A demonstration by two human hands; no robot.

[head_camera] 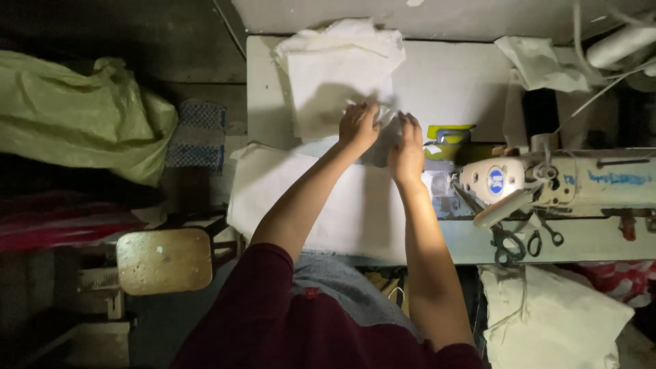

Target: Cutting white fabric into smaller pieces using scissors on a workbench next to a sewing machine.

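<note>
A white worktable (451, 82) is catching the only bright light, while the floor (198, 75) around it is lying in deep shadow. On the left, a small wooden stool (164, 260) is standing near a bulging yellow-green sack (82, 116). A blue woven mat (198, 134) is lying between the sack and the table.

Just right of the right hand (407, 152) the sewing machine (547, 181) blocks the way, with scissors (509, 242) lying on the table edge below it. Ahead of both hands, the stack of white cloth (339, 75) fills the table, though bare tabletop (451, 82) opens beyond the right hand's fingertips. Left of the left hand (358, 126), cloth drapes over the table edge, then open floor down to a wooden stool (164, 260).
</note>
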